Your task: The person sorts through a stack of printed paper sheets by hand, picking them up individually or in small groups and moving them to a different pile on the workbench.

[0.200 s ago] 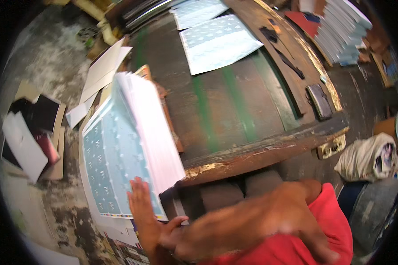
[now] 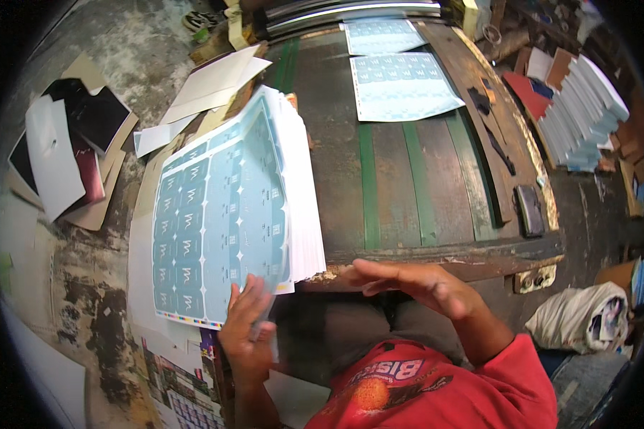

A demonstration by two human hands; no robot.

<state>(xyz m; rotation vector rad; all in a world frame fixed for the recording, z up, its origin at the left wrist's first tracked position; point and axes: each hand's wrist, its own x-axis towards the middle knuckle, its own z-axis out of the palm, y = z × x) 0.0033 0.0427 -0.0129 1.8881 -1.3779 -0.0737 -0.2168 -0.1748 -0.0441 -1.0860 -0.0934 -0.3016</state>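
A thick stack of printed sheets (image 2: 222,214) lies at the left of the table, its top sheets blue with rows of pale label-like panels. White sheet edges (image 2: 304,207) fan out along its right side, and the far right corner curls up. My left hand (image 2: 247,325) is open at the stack's near right corner, fingers stretched and slightly blurred; whether it presses on the paper I cannot tell. Off to the right, my right hand (image 2: 415,282) hovers by the table's front edge, fingers extended and nothing in it. Two similar blue sheets (image 2: 404,86) rest farther back on the table.
Green strips run along the dark wooden table (image 2: 329,186). A dark wallet-like case (image 2: 529,211) sits at its right side. White boards (image 2: 211,82) lie behind the stack. Stacked paper bundles (image 2: 579,118) stand at the far right, above a whitish sack (image 2: 576,311). Folders (image 2: 86,129) lie at left.
My right arm has swung away from beside my left hand, out to the right. The view has shifted, and the top sheets of the stack lie differently, with the far corner more spread.
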